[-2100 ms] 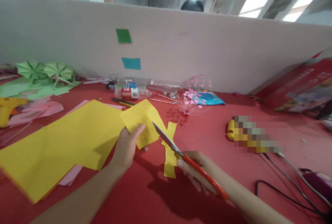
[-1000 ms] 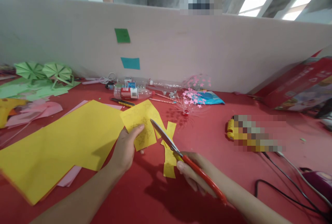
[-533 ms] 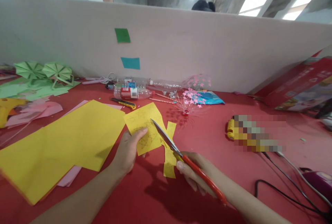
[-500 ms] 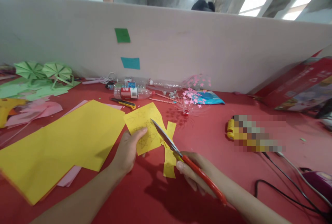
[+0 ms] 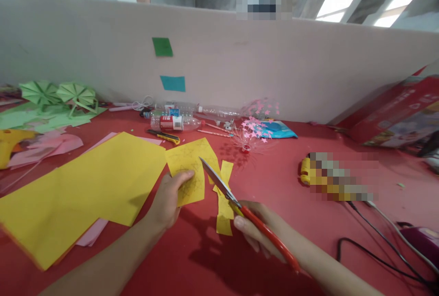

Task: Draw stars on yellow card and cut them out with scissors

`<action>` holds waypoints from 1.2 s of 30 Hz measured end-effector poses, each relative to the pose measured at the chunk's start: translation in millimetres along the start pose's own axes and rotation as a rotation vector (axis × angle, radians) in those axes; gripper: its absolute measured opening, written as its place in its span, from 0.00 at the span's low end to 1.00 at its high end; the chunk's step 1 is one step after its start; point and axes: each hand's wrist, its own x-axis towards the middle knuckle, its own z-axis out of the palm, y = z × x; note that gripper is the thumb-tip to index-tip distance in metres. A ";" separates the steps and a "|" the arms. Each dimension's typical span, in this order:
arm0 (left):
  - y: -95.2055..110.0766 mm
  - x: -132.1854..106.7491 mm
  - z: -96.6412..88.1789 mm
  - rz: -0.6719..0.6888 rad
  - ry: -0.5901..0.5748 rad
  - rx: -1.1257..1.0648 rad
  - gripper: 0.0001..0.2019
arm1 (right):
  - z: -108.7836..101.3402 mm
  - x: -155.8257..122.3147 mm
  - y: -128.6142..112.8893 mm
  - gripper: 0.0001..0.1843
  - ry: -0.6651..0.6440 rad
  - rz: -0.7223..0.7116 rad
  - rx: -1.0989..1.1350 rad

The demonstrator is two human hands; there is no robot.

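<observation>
Between thumb and fingers, my left hand (image 5: 168, 197) pinches a yellow sheet of paper (image 5: 181, 156) with pencil star outlines drawn on it. My right hand (image 5: 260, 225) grips a pair of scissors (image 5: 219, 184) with red handles, its blades lying across the right part of that sheet and looking nearly closed. A slit runs down the paper beside the blade tip, with a flap to its right. Narrow yellow paper scraps (image 5: 224, 204) lie on the table just under the scissors. My left fingers behind the sheet are hidden.
Large yellow sheets (image 5: 103, 177) cover the table at left, near a yellow glue gun (image 5: 13, 145). Plastic bottles (image 5: 171, 123), a utility knife (image 5: 163, 136) and pink star decorations (image 5: 257, 126) lie toward the white partition (image 5: 219, 49). Cables (image 5: 377, 255) cross the right side.
The yellow sheet has shifted and tilted slightly in my left hand, and a cut with a separate flap now shows beside the blades. My right hand has hardly moved.
</observation>
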 end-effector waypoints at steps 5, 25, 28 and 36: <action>-1.3 -1.3 0.4 -0.121 -0.007 -0.140 0.09 | 1.0 -0.1 1.3 0.24 0.001 -0.006 0.023; -9.9 -2.6 -4.1 -0.061 -0.223 -0.015 0.11 | 9.8 4.1 11.8 0.26 0.042 0.054 0.119; -7.0 -7.1 -1.9 -0.105 -0.294 -0.019 0.10 | 9.7 1.0 5.4 0.28 0.035 0.016 0.088; -7.6 -12.6 2.8 -0.156 -0.412 -0.102 0.07 | 12.7 2.2 7.7 0.29 0.070 0.043 0.087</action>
